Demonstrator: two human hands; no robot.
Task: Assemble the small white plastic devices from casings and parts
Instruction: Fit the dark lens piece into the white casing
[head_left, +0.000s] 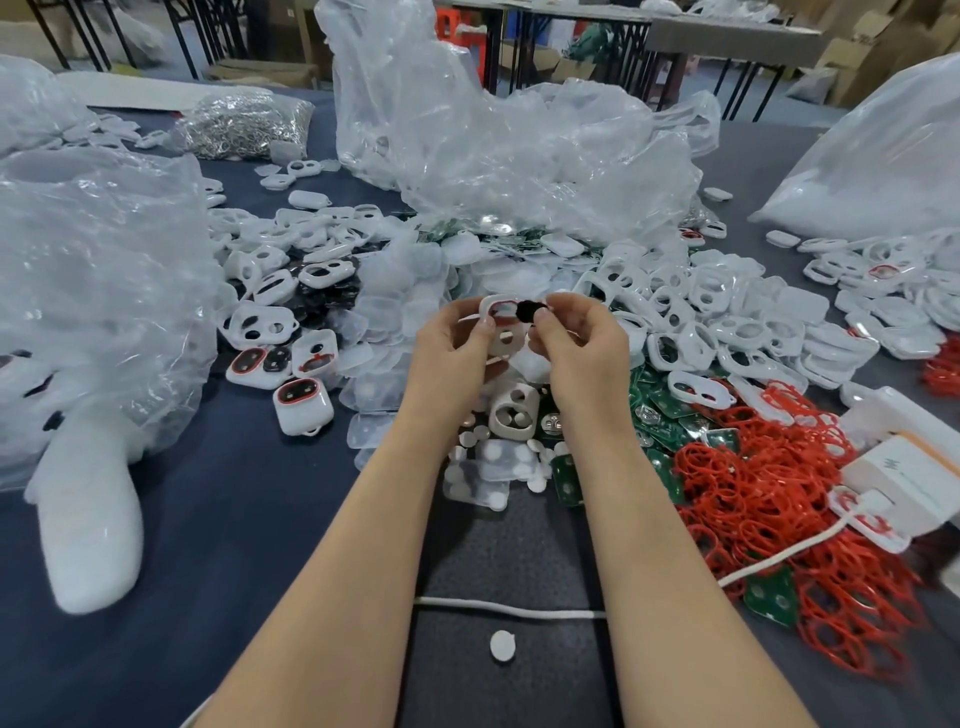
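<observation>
Nearest the person, a white disc (502, 646) lies on the dark table (234, 519). Above the heap, the left hand (457, 345) curls its fingers round a white casing (497, 306). The casing's long axis runs up and away from the person, red-rimmed opening farthest, holes facing them. The right hand (576, 340) pinches a small black part (530, 310) tight beside that opening. Beyond lie loose casings (727, 322) and clear bags (509, 145).

Two hands up, left (457, 353) and right (576, 348): one white casing (498, 306) and one black disc (529, 310) pinched between them. Three red-ringed casings (302, 408) lie at nine o'clock. One lone white disc (502, 646) sits at six, one bag of metal rings (244, 124) at eleven. Loose casings (727, 312), red rings (769, 478) and green boards (660, 410) lie in heaps past counting.
</observation>
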